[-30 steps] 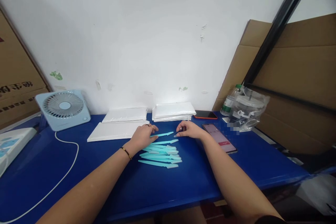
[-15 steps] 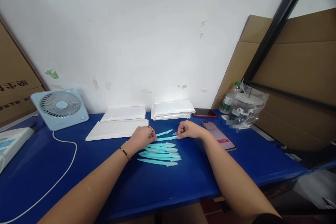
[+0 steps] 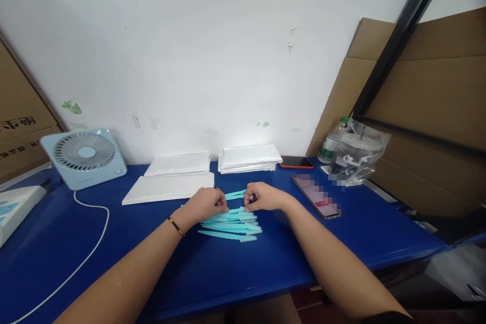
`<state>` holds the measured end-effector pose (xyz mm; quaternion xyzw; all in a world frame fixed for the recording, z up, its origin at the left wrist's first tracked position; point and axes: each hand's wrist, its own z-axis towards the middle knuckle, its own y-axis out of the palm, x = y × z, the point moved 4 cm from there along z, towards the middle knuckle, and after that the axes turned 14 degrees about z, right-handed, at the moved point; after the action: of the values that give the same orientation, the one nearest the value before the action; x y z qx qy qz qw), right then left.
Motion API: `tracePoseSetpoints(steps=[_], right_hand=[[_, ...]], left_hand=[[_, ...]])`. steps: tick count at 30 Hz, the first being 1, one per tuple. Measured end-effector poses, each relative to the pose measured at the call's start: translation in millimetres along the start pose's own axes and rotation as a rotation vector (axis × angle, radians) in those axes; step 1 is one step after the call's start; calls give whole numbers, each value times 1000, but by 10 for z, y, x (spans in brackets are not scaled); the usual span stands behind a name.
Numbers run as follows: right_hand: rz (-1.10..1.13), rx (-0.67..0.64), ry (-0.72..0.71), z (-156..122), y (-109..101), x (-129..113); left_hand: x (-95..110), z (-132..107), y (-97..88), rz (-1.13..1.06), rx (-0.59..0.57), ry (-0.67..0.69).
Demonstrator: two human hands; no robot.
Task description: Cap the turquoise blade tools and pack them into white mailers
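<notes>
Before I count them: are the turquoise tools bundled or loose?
Loose: turquoise tools lie unevenly across the blue table, no band visible.

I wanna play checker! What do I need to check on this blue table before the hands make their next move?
1. Left hand near the turquoise eyebrow razors: ok, its fingertips are right at them.
2. Right hand near them too: ok, its fingertips are at the other end, facing the left hand.
3. Firm grip on a razor: cannot tell, the fingers hide it.
4. Razors all lying separately: not ok, several overlap in the pile.
5. Fan cord away from the hands: ok, it's over on the left.
6. Water bottle away from the razors: ok, it stands at the back right.
</notes>
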<state>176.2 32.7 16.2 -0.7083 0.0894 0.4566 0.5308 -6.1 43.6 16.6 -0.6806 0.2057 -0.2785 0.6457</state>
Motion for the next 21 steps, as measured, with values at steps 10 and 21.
tracePoseSetpoints(steps=[10, 21], right_hand=[[60, 2, 64, 3, -55, 141], [17, 196, 122, -98, -319, 274]], left_hand=[[78, -12, -31, 33, 16, 34], [-112, 40, -65, 85, 111, -42]])
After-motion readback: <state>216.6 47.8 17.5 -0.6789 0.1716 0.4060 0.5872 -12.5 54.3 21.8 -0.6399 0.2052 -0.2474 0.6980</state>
